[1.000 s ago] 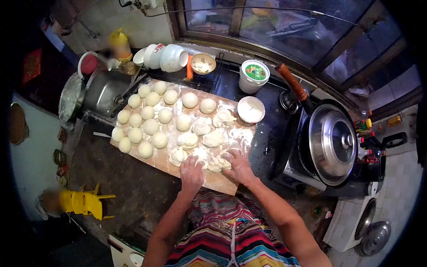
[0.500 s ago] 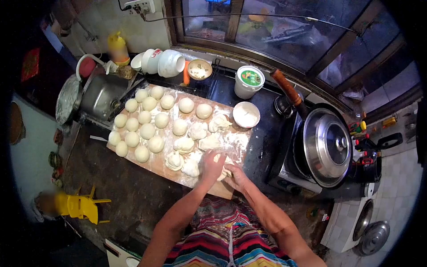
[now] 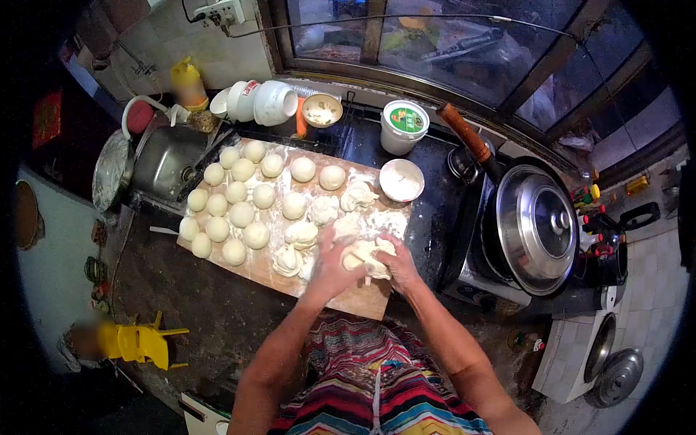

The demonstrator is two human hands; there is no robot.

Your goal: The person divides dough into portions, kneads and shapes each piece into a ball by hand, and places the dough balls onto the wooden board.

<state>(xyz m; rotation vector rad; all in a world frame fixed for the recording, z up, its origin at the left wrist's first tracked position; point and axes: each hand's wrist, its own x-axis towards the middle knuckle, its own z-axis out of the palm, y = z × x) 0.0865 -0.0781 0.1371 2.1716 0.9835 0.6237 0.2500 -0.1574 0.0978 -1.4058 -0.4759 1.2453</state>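
Note:
Both hands are at a pale, uneven piece of dough [image 3: 368,254] near the front right of a floured wooden board [image 3: 344,297]. My left hand [image 3: 338,267] curls round its left side, the fingers a little smeared by motion. On its right side, my right hand [image 3: 399,262] grips the dough with bent fingers. Close by lie several rough, torn dough lumps, among them one at the front [image 3: 288,259] and one farther back [image 3: 324,209]. Smooth round dough balls [image 3: 241,214] fill the left part of the board.
A bowl of white flour [image 3: 402,180] stands at the board's right corner, with a white lidded tub [image 3: 404,127] behind. To the right, a wok with a metal lid [image 3: 536,225] sits on a stove. A sink [image 3: 170,159] lies left, a yellow chair [image 3: 145,341] below.
My hands have spread apart round the dough and shifted slightly up and to the right. More of the dough piece now shows between them. The view has tilted a little.

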